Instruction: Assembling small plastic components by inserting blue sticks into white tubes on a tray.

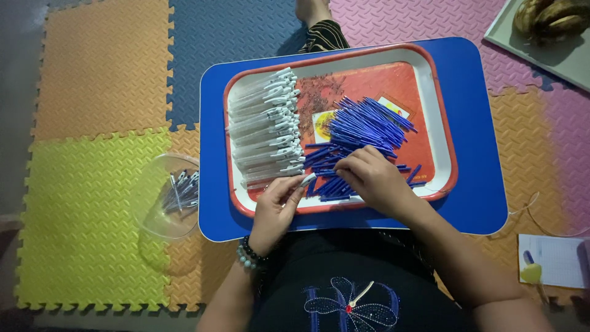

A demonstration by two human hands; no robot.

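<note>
There is just one camera, worn on the person's head. It looks almost straight down, from close above the left hand [276, 206] and right hand [372, 178]. The tray [439, 123] lies just past them.

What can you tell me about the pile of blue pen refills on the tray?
The pile of blue refills is a loose heap of thin, straight, plastic-looking sticks, all one blue. They lie flat, crisscrossed and fanned, on the right half of the red tray, beside a row of clear pen barrels. The right hand rests on the pile's near edge, fingers among the sticks. The left hand holds one clear barrel just beside it.
</note>
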